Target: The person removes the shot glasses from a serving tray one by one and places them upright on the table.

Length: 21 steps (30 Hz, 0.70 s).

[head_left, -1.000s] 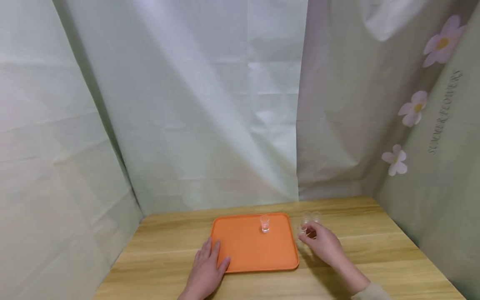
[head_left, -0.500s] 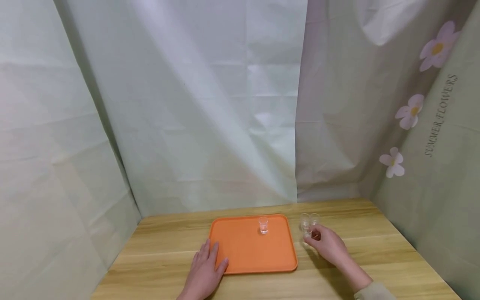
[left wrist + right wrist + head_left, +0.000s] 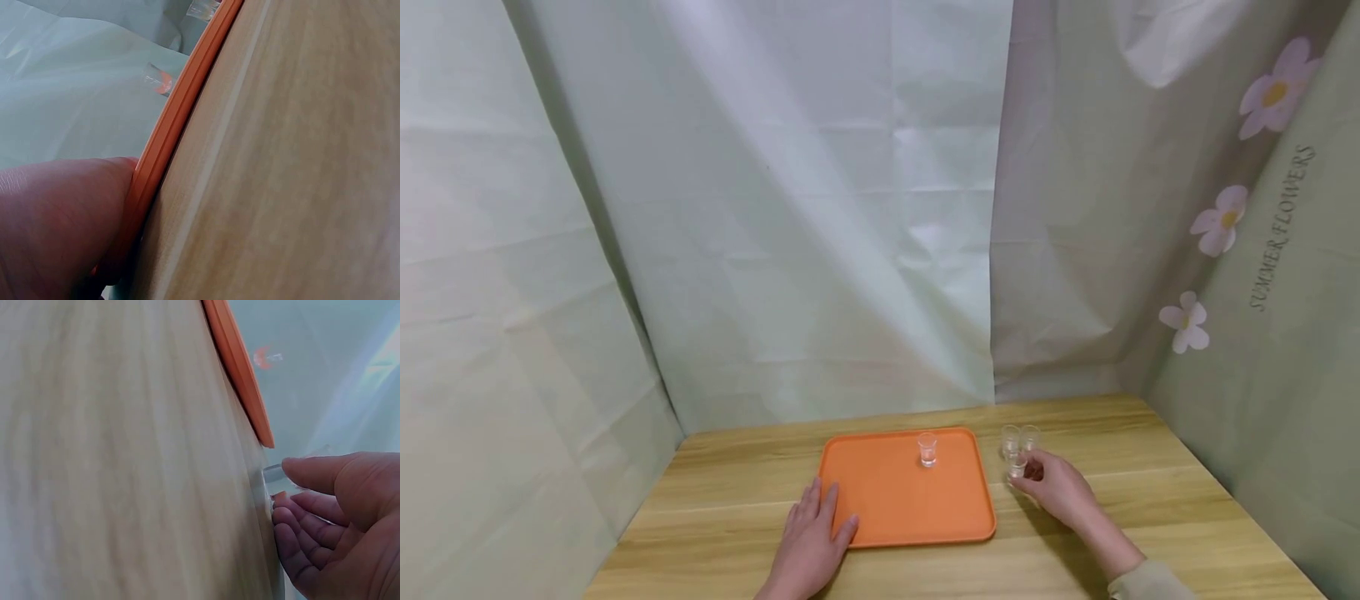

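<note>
My right hand (image 3: 1058, 490) pinches a small clear shot glass (image 3: 1017, 471) between thumb and fingers, just right of the orange tray (image 3: 910, 508). In the right wrist view the glass's base (image 3: 272, 472) shows upright, close to the wooden surface, under the thumb. Two more shot glasses (image 3: 1011, 439) stand side by side right behind it. Another shot glass (image 3: 928, 450) stands upright on the tray, toward its back right. With fingers extended, my left hand (image 3: 808, 542) rests on the tray's front left corner. Its thumb lies against the tray's rim (image 3: 175, 119) in the left wrist view.
Everything stands on a wood-grain table (image 3: 722, 492). Pale green cloth (image 3: 820, 275) hangs behind the table and along both sides. Pink flowers (image 3: 1184, 322) and lettering are printed on the right-hand cloth.
Over the second, my right hand and its shot glass have moved slightly right, away from the tray's edge. In the last half second they have barely shifted. My left hand stays at the tray.
</note>
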Tool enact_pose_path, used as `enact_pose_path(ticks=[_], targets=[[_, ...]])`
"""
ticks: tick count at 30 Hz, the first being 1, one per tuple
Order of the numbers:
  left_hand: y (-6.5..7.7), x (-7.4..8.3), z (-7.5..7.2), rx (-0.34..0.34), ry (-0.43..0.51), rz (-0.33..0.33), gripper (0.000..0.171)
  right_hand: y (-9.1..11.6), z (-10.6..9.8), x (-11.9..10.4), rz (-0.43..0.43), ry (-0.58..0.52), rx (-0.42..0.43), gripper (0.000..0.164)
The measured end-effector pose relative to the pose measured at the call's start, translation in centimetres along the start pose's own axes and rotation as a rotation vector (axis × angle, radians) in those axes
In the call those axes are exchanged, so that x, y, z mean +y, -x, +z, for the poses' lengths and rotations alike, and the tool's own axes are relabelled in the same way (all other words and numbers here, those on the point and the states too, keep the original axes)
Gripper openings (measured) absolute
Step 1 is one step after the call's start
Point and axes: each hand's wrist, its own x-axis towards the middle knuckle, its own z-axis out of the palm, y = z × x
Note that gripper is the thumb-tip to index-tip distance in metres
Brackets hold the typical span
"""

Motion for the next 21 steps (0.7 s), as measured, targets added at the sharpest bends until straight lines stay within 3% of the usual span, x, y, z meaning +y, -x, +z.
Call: enact_pose_path(ticks=[9,15,21], targets=[[0.0,-0.1,0.1,0.002,0.01,-0.001,0.072,1.5,-1.2,-0.6,-0.009,-0.008,0.03,0.059],[0.1,0.0,0.2,0.001,0.011,-0.001,0.072,2.6,-2.5,-3.3,-0.059,-0.041,0.095,0.062],[0.1,-0.1,0.2,0.01,0.019,0.003,0.072,2.3,-2.0,-6.1,-0.092,-0.158,0.039,0.059]])
